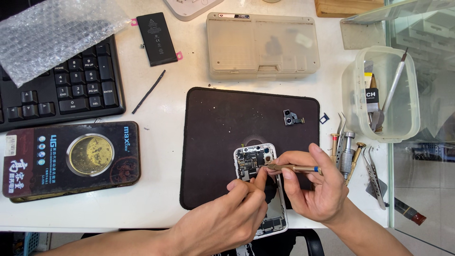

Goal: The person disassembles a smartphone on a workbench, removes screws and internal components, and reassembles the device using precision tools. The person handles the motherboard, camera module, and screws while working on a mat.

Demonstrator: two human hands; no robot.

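over opened phone (251, 163), right hand (310, 187) gripping screwdriver (294, 168)

opened phone (258, 163): middle hidden under both hands | keyboard (71, 90): cut by left edge | screwdriver (294, 168) tip: too small to tell | far wooden block (346, 6): cut off
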